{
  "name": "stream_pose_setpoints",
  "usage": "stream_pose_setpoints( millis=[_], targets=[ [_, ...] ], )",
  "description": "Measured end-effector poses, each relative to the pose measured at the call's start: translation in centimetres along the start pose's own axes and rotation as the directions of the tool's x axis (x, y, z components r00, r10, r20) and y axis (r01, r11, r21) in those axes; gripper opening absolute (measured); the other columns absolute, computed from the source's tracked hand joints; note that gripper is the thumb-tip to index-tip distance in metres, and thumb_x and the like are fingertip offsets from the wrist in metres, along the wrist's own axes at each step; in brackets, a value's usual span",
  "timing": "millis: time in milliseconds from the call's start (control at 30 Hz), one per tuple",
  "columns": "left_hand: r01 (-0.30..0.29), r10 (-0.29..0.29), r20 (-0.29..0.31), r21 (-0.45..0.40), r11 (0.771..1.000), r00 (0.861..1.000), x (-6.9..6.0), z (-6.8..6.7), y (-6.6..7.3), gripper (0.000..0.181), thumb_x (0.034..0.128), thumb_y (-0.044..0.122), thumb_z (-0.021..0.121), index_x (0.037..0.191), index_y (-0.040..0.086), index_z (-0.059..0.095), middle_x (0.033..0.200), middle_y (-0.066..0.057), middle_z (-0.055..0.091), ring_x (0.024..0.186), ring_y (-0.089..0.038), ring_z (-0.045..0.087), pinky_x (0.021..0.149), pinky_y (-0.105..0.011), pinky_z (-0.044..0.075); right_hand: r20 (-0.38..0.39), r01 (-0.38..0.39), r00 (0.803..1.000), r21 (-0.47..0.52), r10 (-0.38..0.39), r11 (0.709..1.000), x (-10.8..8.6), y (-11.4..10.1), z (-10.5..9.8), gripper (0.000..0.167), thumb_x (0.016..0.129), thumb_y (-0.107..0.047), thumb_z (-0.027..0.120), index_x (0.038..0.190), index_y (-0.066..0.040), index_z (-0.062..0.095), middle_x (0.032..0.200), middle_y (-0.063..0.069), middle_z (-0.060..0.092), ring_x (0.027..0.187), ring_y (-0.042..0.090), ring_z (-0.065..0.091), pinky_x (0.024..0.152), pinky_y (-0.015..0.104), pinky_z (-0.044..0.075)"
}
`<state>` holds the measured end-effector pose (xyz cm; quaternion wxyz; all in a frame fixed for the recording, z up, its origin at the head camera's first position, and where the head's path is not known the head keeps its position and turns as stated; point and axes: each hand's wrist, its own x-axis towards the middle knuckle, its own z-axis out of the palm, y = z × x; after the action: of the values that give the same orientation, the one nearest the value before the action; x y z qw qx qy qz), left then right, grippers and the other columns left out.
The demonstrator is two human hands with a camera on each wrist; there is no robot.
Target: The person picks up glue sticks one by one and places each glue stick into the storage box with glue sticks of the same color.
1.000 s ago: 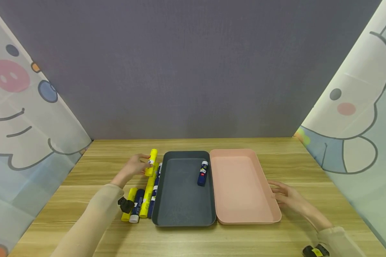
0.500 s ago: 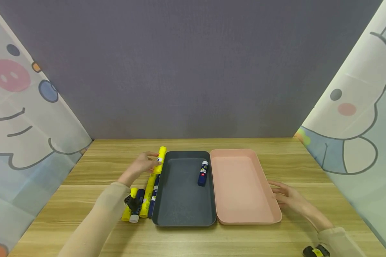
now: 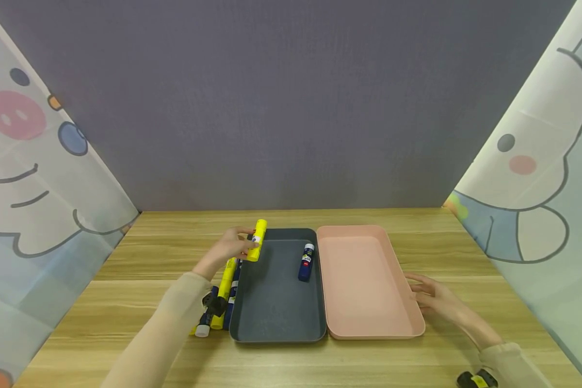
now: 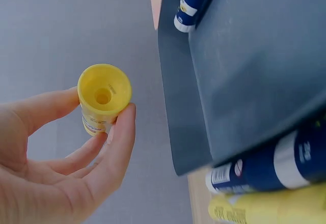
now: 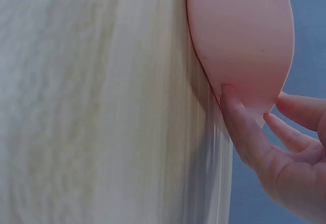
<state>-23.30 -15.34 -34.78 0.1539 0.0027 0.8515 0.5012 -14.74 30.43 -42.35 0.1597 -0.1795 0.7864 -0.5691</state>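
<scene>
My left hand [image 3: 228, 248] pinches a yellow glue stick [image 3: 257, 240] between thumb and fingers, over the left rim of the dark grey tray [image 3: 278, 307]. In the left wrist view, the hollow base of that glue stick [image 4: 104, 94] faces the camera. A dark blue glue stick [image 3: 306, 263] with a white cap lies inside the grey tray, near its right wall. My right hand [image 3: 436, 299] is at the right side of the pink tray [image 3: 368, 285]. The right wrist view has its fingertips touching the outer wall of this tray [image 5: 239, 35], fingers loosely bent.
Left of the grey tray, several yellow glue sticks [image 3: 224, 291] and dark blue glue sticks [image 3: 231, 302] lie on the wooden table [image 3: 271, 364]. My left forearm partly covers them. Both trays stand side by side. A grey panel [image 3: 291, 108] rises behind the table.
My left hand has carried the yellow glue stick rightward, from above the yellow row to over the grey tray's left rim. The right hand has stayed in place.
</scene>
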Motion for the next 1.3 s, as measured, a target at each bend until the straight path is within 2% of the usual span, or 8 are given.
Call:
stream_pose_setpoints(
  millis=[167, 400, 667, 933, 1300],
  targets=[
    [-0.010, 0.010, 0.002, -0.034, 0.999, 1.000, 0.3, 0.9, 0.4, 0.049, 0.0847, 0.010, 0.058, 0.129, -0.001, 0.040, 0.103, -0.019, 0.052, 0.063, -0.015, 0.046, 0.071, -0.037, 0.052, -0.014, -0.032, 0.999, 0.006, 0.032, 0.999, 0.0, 0.0, 0.0, 0.051, 0.093, -0.010, 0.042, 0.130, 0.015, 0.017, 0.119, 0.046, 0.031, 0.092, 0.005, 0.059, 0.072, 0.033, 0.052],
    [-0.011, 0.012, 0.014, -0.059, 0.998, 1.000, 0.8, 2.2, 1.1, 0.049, 0.0840, 0.011, 0.059, 0.128, 0.001, 0.041, 0.109, -0.020, 0.052, 0.076, -0.020, 0.054, 0.071, -0.034, 0.052, 0.002, -0.017, 1.000, 0.023, 0.017, 1.000, 0.0, 0.1, -0.1, 0.049, 0.093, -0.009, 0.042, 0.131, 0.013, 0.020, 0.119, 0.047, 0.030, 0.092, 0.006, 0.059, 0.072, 0.033, 0.052],
    [-0.046, 0.049, 0.026, -0.100, 0.994, 0.998, 1.2, 3.6, 2.1, 0.048, 0.0821, 0.007, 0.060, 0.126, -0.003, 0.043, 0.106, -0.022, 0.054, 0.074, -0.021, 0.057, 0.069, -0.035, 0.053, 0.007, -0.010, 1.000, 0.031, 0.010, 0.999, 0.0, 0.2, -0.1, 0.049, 0.093, -0.009, 0.041, 0.132, 0.012, 0.020, 0.118, 0.047, 0.031, 0.093, 0.007, 0.059, 0.072, 0.033, 0.052],
    [-0.029, 0.031, 0.019, -0.098, 0.995, 0.999, 2.0, 5.4, 2.6, 0.047, 0.0801, 0.009, 0.063, 0.124, 0.001, 0.047, 0.101, -0.018, 0.057, 0.074, -0.021, 0.058, 0.066, -0.032, 0.053, -0.006, -0.007, 1.000, 0.021, 0.007, 1.000, 0.1, 0.4, -0.1, 0.048, 0.093, -0.008, 0.042, 0.132, 0.012, 0.021, 0.117, 0.047, 0.032, 0.092, 0.005, 0.059, 0.072, 0.033, 0.052],
    [-0.044, 0.054, 0.077, -0.123, 0.991, 0.996, 2.5, 7.7, 3.6, 0.046, 0.0809, 0.009, 0.063, 0.123, 0.000, 0.047, 0.095, -0.016, 0.057, 0.071, -0.019, 0.058, 0.065, -0.032, 0.054, 0.020, 0.018, 1.000, 0.047, -0.019, 0.999, 0.0, 0.6, -0.3, 0.047, 0.093, -0.006, 0.041, 0.134, 0.007, 0.023, 0.118, 0.048, 0.029, 0.094, 0.005, 0.058, 0.073, 0.033, 0.052]
  ],
)
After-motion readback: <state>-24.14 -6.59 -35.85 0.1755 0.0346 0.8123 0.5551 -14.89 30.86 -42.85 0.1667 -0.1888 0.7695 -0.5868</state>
